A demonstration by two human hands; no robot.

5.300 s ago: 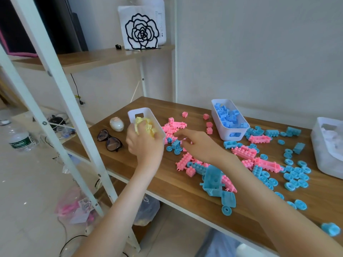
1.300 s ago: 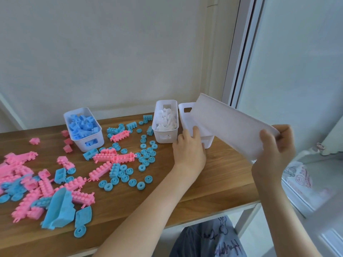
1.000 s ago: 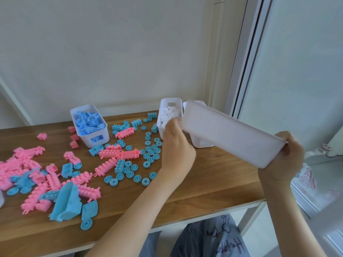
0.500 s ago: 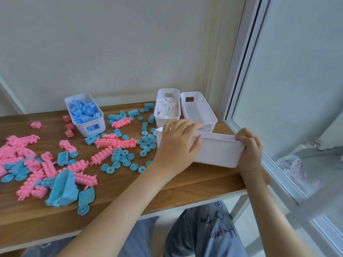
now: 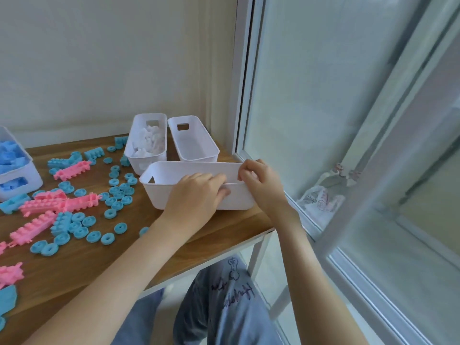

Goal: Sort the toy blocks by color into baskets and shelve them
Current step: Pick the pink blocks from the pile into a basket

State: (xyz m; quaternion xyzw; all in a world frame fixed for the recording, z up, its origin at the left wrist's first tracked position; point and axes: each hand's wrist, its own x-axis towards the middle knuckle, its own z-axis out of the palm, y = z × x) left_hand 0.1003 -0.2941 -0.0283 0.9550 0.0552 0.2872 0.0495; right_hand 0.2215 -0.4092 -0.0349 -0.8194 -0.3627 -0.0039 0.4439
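Note:
An empty white basket [image 5: 171, 194] stands crosswise on the wooden table [image 5: 219, 232] near its right end. My left hand [image 5: 198, 195] grips its near long rim, fingers curled over the edge. My right hand [image 5: 261, 185] holds its right end, fingers hooked over the rim. Behind it stand a basket of white blocks [image 5: 146, 143] and another empty basket [image 5: 193, 143]. Pink blocks [image 5: 57, 201] and blue round pieces [image 5: 117, 195] lie scattered to the left. A basket of blue blocks [image 5: 15, 168] sits at the far left.
A window frame [image 5: 242, 78] and glass run along the table's right edge. A white wall backs the table. My knees in blue jeans [image 5: 224, 302] show below the front edge. A plastic bag [image 5: 318, 202] lies beyond the window.
The empty basket, held tilted in the air a second ago, has come down onto the table in front of the two rear baskets. Both hands stayed on it. The view has swung right.

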